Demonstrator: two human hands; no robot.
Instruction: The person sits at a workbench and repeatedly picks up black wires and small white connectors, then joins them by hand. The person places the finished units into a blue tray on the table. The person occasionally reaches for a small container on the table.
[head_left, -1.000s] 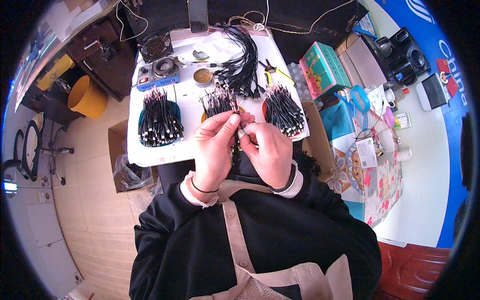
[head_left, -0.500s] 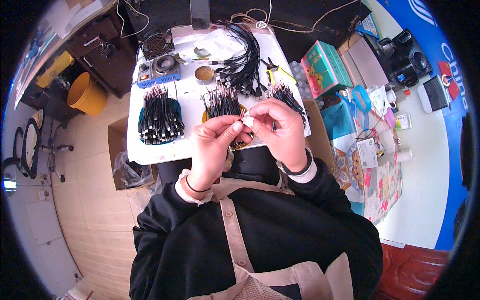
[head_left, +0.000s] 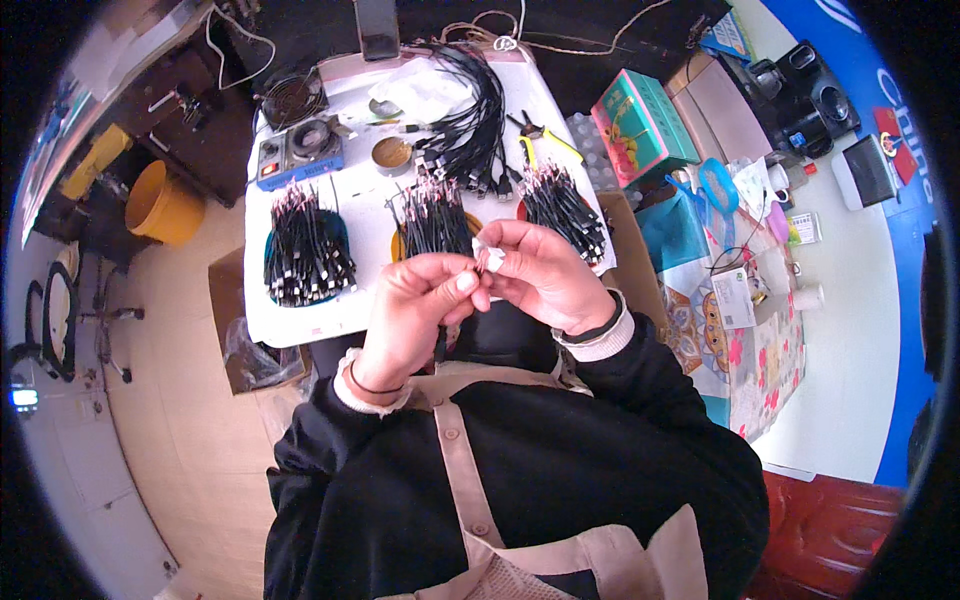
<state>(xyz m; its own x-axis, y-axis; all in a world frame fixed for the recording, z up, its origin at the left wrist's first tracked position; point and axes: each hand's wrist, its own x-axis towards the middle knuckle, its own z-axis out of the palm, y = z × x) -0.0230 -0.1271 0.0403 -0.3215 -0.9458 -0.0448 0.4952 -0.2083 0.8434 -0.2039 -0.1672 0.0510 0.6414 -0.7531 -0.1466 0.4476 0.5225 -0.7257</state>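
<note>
Both hands meet in front of my chest, just past the table's near edge. My left hand (head_left: 425,305) is closed in a pinch between thumb and finger on a thin black cable (head_left: 440,345), whose end hangs below the palm. My right hand (head_left: 550,280) is closed too, its fingertips at the cable's fine wire ends, which the fingers mostly hide. A white wrap (head_left: 490,256) shows at the right thumb tip. Beyond my hands stand bundles of short black cables: a left bundle (head_left: 308,250), a middle bundle (head_left: 436,218) and a right bundle (head_left: 563,215), with bare reddish wires pointing away.
On the white table (head_left: 370,305) are a blue boxed soldering unit (head_left: 300,160), a round tin (head_left: 392,153), loose long black cables (head_left: 480,120) and yellow-handled pliers (head_left: 548,140). A green carton (head_left: 645,125) stands to the right. An open cardboard box (head_left: 235,335) sits at lower left.
The view has shifted, so the table sits slightly further left. My hands stay together; the right hand has turned, showing more of its palm side, and its fingers have shifted at the wires.
</note>
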